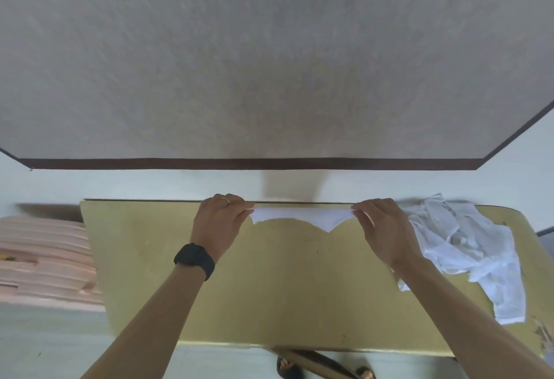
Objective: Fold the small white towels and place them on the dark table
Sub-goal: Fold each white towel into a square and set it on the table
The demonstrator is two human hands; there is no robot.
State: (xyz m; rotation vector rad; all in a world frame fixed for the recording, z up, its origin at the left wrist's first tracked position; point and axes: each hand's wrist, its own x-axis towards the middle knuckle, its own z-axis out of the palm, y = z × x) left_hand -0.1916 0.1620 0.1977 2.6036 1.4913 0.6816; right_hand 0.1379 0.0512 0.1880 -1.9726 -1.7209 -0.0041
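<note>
A small white towel (pixel 302 217) is stretched taut between both hands over the far edge of a yellow-olive table (pixel 284 282). My left hand (pixel 220 222) pinches its left end; a black watch sits on that wrist. My right hand (pixel 383 228) pinches the right end. The towel's lower edge sags in ragged points above the tabletop. A heap of crumpled white towels (pixel 467 246) lies on the table's right side, just right of my right hand, and reaches toward the near edge.
A wall (pixel 269 48) with a dark baseboard (pixel 254 164) rises behind the table. A pink striped stack (pixel 45 258) sits left of the table. Sandalled feet (pixel 287 368) show under the near edge, on pale floor.
</note>
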